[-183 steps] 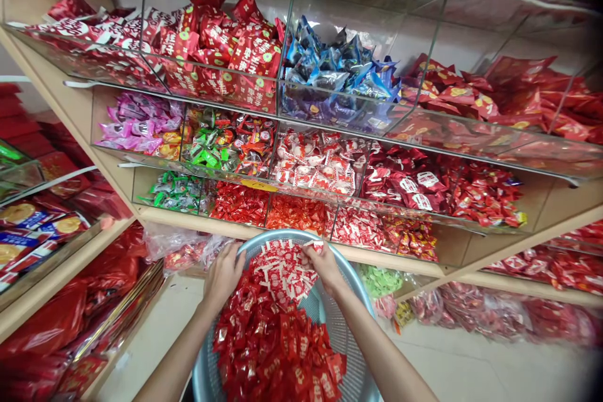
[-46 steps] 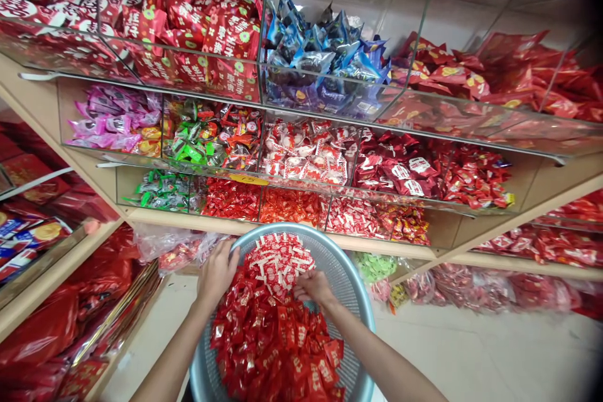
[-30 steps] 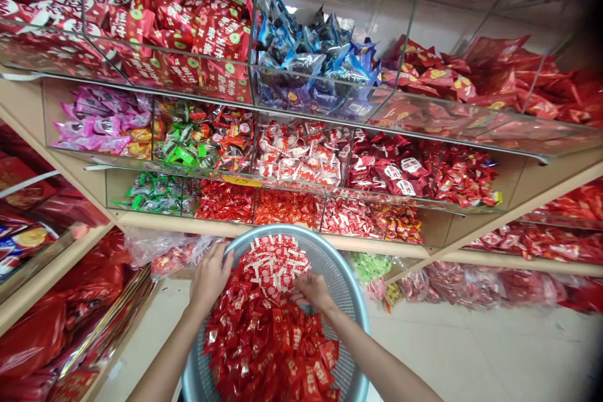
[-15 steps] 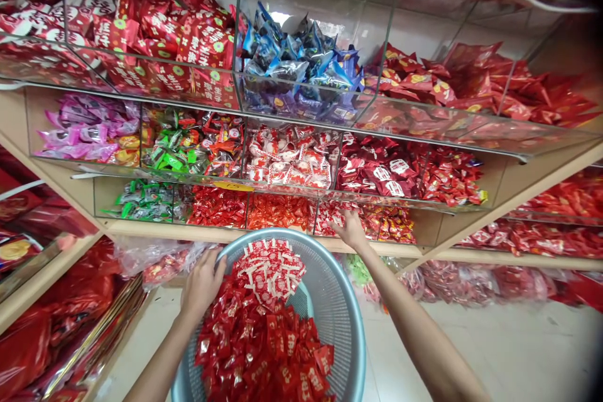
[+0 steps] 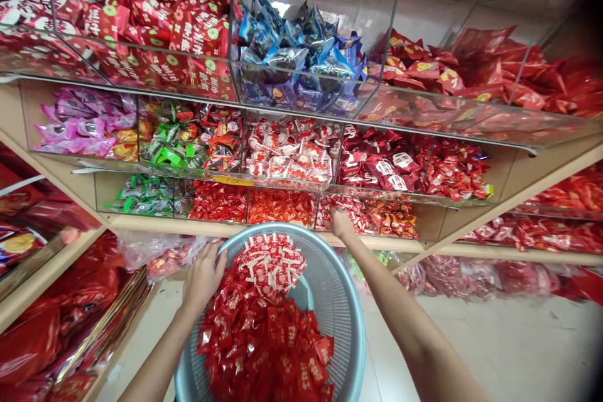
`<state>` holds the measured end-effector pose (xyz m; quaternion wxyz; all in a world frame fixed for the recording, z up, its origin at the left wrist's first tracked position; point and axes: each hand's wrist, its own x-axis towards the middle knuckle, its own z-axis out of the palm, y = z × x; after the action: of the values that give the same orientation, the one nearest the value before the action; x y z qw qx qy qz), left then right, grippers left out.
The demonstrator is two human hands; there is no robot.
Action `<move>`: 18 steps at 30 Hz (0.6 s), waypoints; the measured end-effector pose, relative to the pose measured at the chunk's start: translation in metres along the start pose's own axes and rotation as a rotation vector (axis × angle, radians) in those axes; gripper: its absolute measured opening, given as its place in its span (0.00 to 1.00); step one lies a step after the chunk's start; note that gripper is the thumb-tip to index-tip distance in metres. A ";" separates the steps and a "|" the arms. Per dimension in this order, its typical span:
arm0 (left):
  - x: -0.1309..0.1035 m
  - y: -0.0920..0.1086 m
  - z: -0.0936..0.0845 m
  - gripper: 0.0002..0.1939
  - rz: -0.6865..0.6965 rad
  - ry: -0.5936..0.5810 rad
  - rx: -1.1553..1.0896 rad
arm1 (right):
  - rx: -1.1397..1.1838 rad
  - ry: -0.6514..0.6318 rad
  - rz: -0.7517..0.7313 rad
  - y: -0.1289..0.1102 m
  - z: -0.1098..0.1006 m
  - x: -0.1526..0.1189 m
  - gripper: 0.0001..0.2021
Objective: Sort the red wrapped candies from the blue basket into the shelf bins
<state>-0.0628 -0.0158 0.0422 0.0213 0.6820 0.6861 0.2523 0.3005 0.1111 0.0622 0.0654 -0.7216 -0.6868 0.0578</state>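
Observation:
A grey-blue plastic basket (image 5: 357, 301) with perforated walls stands low in front of me. Inside lie a heap of red wrapped candies (image 5: 264, 352) and, toward the far side, a pile of red-and-white wrapped candies (image 5: 273, 264). My left hand (image 5: 203, 276) is closed over the basket's left rim, fingers at its edge. Beyond the far right rim, my right hand (image 5: 340, 225) reaches into a bottom-row bin of small red-and-white candies (image 5: 360, 215). Its fingertips are among those candies and partly hidden, so its grip does not show.
Clear-walled shelf bins rise ahead, with blue packets (image 5: 296, 56), large red packets (image 5: 198, 25) and green-wrapped sweets (image 5: 148, 196). A wooden shelf edge (image 5: 164, 226) runs just behind the basket. Plastic bags (image 5: 466, 276) lie beneath the right shelf, and red packages (image 5: 56, 314) at left.
My right hand has moved slightly left and its fingers have gone into the red-and-white candies. My left hand stays on the rim. The view has shifted slightly.

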 end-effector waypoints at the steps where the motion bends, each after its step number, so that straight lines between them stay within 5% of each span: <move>1: 0.000 0.001 -0.001 0.20 -0.001 -0.002 -0.002 | -0.002 0.008 -0.026 0.000 0.000 0.000 0.15; 10: 0.000 0.003 -0.004 0.20 -0.019 -0.011 -0.001 | 0.198 0.037 -0.096 0.009 0.003 0.009 0.15; 15: 0.000 0.005 -0.005 0.20 -0.024 -0.014 -0.007 | 0.882 0.213 0.114 0.018 -0.003 0.011 0.22; 18: 0.000 0.005 -0.005 0.20 -0.029 -0.023 -0.013 | 1.378 0.209 0.259 0.017 -0.016 -0.005 0.20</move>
<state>-0.0597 -0.0176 0.0481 0.0373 0.6748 0.6939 0.2486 0.3194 0.1049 0.0750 0.5651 -0.5938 -0.3925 0.4171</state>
